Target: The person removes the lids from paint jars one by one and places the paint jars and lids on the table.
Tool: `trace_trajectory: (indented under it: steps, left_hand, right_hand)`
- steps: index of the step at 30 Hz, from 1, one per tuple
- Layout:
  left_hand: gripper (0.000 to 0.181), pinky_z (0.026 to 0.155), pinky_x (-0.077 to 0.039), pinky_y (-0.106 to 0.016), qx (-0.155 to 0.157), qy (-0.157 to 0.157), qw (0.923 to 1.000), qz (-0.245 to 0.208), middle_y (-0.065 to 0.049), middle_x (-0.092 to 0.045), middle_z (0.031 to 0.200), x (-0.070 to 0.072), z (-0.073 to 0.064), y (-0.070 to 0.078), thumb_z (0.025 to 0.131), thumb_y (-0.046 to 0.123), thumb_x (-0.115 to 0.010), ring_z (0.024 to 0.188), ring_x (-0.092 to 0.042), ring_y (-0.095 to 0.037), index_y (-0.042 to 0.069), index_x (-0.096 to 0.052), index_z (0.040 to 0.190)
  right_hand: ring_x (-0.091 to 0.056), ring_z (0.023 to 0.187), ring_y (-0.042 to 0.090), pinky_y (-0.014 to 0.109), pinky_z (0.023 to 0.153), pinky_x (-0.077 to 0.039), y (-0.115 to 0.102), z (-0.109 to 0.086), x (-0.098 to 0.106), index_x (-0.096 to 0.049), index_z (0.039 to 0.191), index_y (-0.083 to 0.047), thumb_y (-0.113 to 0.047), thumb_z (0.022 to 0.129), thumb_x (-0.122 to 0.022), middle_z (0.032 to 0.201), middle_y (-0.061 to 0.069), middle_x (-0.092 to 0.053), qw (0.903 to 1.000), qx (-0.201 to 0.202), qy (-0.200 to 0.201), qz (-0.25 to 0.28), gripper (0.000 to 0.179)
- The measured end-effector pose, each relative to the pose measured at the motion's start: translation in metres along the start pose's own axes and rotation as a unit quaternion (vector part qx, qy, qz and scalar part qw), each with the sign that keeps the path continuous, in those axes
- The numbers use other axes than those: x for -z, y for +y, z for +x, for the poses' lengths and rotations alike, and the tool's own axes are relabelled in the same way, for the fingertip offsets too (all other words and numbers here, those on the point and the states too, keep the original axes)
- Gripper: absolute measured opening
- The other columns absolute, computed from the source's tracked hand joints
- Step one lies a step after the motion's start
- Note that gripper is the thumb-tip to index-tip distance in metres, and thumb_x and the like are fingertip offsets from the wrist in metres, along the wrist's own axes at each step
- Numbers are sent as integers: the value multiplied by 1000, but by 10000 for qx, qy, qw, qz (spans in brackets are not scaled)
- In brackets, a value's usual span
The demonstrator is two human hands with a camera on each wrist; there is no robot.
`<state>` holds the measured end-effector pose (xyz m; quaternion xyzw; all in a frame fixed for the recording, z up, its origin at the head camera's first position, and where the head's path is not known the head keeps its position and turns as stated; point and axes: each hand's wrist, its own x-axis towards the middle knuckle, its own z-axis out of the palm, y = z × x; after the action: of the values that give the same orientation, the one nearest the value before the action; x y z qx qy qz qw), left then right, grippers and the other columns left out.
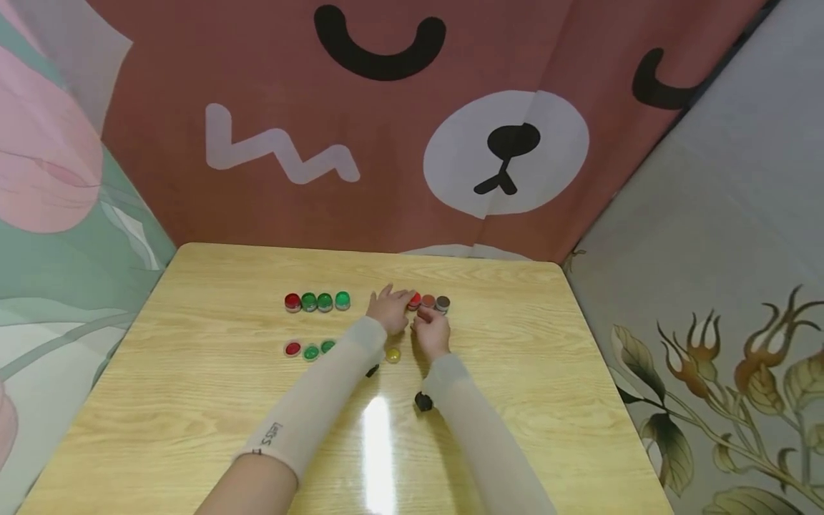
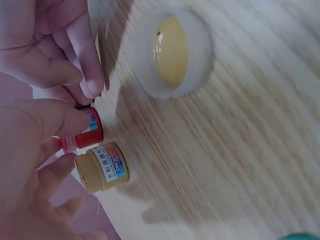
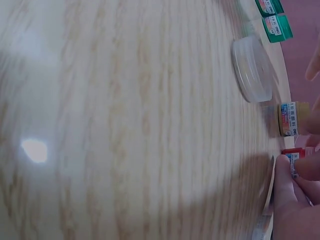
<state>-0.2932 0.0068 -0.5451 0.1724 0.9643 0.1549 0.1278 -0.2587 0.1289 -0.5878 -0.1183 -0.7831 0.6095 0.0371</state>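
Note:
Small labelled paint jars stand in a row on the table. My left hand pinches the red paint jar between thumb and finger, its other fingers spread. From the other side, my right hand has its bent fingers against the same red jar, fingertips low at its side. Next to them stands a tan paint jar, which the left hand covers in the head view. Nearer to me lies a round clear lid with yellow paint inside. The red jar's top is largely behind the fingers in the wrist views.
An orange-brown jar and a dark brown jar stand right of the red one. Farther left are a dark red jar and several green jars. In front of these lie a red-stained lid and green-stained lids.

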Motion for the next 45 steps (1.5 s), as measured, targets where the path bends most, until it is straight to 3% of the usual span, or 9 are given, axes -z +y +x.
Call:
trace_trajectory:
  steps: [6,13,19,23,28,32,37,41,45]
  left_hand:
    - [53,122,-18,-60,-25,221,9995,211,1,-46,156,7,-6,4,97,12,-63,154,-16,-31,18,-53,149]
    - [30,123,-21,-56,-491,470,9950,726,-1,-62,140,6,-10,8,98,17,-66,152,-26,-29,13,-70,127]
    - [21,111,-43,-36,-1050,606,9876,993,-4,-72,119,5,-15,9,100,11,-64,123,-56,-24,10,-74,118]
    - [17,94,-50,-32,-1330,547,9844,1018,-5,-71,104,1,-16,9,99,3,-62,98,-59,-19,11,-74,107]
    - [15,88,-55,-34,-1518,510,9861,437,-7,-69,97,-2,-18,10,94,-4,-64,93,-65,-20,7,-73,98]
    - [23,95,-55,-34,-1167,325,9906,-639,-11,-70,110,-7,-20,10,94,-8,-61,106,-66,-25,3,-73,110]
    - [26,100,-53,-39,-731,490,9745,-2065,-16,-70,115,-13,-25,11,90,-12,-62,112,-64,-30,-4,-70,114]
    - [25,97,-55,-40,-786,750,9645,-2408,-18,-70,111,-17,-28,10,88,-13,-63,108,-66,-32,-5,-69,111]
    - [31,99,-54,-41,-842,741,9626,-2466,-21,-67,121,-21,-28,8,90,-13,-62,114,-64,-33,-7,-66,121]
  right_hand:
    - [-69,104,34,27,78,-61,0,-1,-1,-62,127,14,12,92,-57,122,29,-65,10000,14,-46,33,36]
    - [-69,104,38,33,86,-60,0,0,2,-66,116,14,16,83,-56,112,28,-69,9995,257,136,-88,35]
    - [-70,98,38,34,84,-61,3,3,15,-67,112,14,18,84,-60,108,28,-69,9965,636,-283,-473,30]
    - [-71,96,37,35,83,-61,8,6,27,-67,111,12,17,84,-67,103,25,-70,9879,1033,-729,-898,28]
    - [-70,98,37,37,85,-60,13,7,40,-66,110,10,17,84,-69,104,24,-70,9792,1260,-1222,-1016,26]
    - [-70,100,37,35,85,-60,16,7,46,-67,111,9,16,85,-68,108,24,-69,9776,1175,-1485,-919,26]
    - [-68,105,40,28,83,-60,18,4,48,-65,114,11,17,85,-69,113,27,-68,9791,956,-1693,-599,30]
    - [-68,105,40,27,83,-59,19,1,48,-64,115,11,18,85,-69,113,27,-67,9797,948,-1696,-496,31]
    - [-68,105,37,31,86,-59,19,0,48,-66,117,9,14,86,-71,113,24,-69,9795,929,-1685,-602,32]
